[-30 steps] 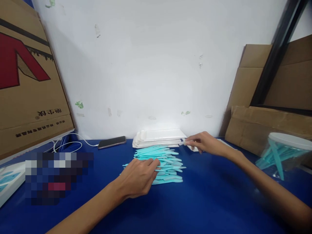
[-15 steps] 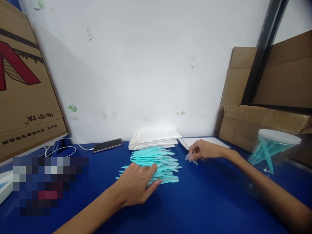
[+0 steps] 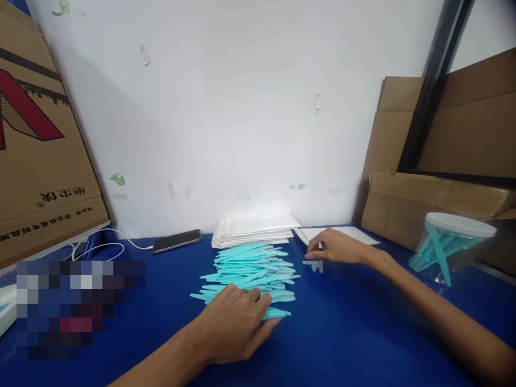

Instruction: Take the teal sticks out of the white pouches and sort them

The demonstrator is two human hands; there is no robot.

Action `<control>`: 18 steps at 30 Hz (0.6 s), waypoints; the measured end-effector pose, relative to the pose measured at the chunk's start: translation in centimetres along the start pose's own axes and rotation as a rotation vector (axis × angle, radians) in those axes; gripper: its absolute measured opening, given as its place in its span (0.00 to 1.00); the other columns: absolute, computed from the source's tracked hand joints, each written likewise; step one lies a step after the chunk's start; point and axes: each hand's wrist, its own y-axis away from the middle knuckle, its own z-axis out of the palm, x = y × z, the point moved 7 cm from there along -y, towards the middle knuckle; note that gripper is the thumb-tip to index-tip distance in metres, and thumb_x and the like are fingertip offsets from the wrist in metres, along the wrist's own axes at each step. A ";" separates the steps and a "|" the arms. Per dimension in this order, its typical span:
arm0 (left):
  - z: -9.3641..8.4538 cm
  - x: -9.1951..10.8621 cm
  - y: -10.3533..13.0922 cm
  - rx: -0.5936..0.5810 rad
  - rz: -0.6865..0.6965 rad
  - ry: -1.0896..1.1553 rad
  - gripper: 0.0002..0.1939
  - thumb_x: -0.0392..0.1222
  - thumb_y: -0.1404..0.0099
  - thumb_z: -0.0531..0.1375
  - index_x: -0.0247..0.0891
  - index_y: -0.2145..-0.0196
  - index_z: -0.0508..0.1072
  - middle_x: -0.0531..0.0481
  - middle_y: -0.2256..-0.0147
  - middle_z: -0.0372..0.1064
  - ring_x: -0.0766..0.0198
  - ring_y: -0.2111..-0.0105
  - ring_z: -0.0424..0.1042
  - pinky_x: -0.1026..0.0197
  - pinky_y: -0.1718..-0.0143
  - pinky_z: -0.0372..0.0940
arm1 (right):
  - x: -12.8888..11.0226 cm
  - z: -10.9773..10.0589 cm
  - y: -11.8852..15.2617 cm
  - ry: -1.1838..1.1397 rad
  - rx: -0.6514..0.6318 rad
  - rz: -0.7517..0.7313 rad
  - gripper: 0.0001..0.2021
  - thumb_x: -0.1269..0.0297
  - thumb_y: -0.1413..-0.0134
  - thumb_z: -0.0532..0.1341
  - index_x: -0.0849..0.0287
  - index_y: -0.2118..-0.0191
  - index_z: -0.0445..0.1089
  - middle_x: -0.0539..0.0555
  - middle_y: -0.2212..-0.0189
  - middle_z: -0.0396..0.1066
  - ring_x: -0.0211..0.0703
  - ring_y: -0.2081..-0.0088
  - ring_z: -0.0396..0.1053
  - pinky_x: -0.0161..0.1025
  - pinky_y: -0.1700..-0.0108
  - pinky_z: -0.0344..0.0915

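A pile of slim teal plastic sticks [image 3: 245, 266] with tapered ends lies in the middle of the blue table. My left hand [image 3: 237, 322] is at the near edge of this pile, its thumb and fingers closed around a few teal sticks whose ends poke out on the right. To the right of the pile, my right hand [image 3: 332, 246] has its fingertips pinched together at a small cluster of translucent plastic pieces [image 3: 316, 266]. One piece appears to be at the fingertips, though the contact is partly hidden.
Flat white packs [image 3: 258, 226] are stacked against the wall, with white sheets [image 3: 355, 235] behind my right hand. A clear tub [image 3: 455, 244] containing teal sticks stands at right. A phone [image 3: 176, 241] on a white cable lies left. Cardboard boxes [image 3: 435, 201] flank both sides.
My left hand has drawn toward me and to the right, closing on several sticks and separating them from the pile. My right hand has shifted slightly left, and the translucent pieces now lie lower than its fingertips.
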 end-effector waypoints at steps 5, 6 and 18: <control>0.4 0.8 -0.3 -0.016 -0.024 -0.042 0.19 0.49 0.25 0.43 0.38 0.61 0.69 0.46 0.65 0.72 0.54 0.69 0.73 0.55 0.71 0.62 | -0.8 -0.4 0.0 0.046 0.074 -0.001 0.21 0.46 0.38 0.56 0.56 0.64 0.80 0.53 0.72 0.79 0.42 0.74 0.70 0.36 0.70 0.56; 0.5 0.9 -0.3 -0.028 -0.004 -0.054 0.19 0.49 0.25 0.44 0.38 0.61 0.69 0.46 0.65 0.72 0.53 0.68 0.73 0.55 0.72 0.62 | -1.0 -0.4 -0.1 0.056 0.094 -0.008 0.22 0.46 0.36 0.54 0.56 0.65 0.80 0.53 0.73 0.78 0.42 0.74 0.70 0.36 0.71 0.55; -0.2 0.4 -0.1 0.014 0.047 0.011 0.15 0.49 0.25 0.44 0.41 0.60 0.66 0.48 0.64 0.69 0.57 0.68 0.69 0.57 0.73 0.59 | -5.1 0.4 0.0 0.116 0.193 -0.163 0.25 0.48 0.31 0.50 0.58 0.69 0.76 0.53 0.77 0.74 0.41 0.76 0.68 0.36 0.70 0.54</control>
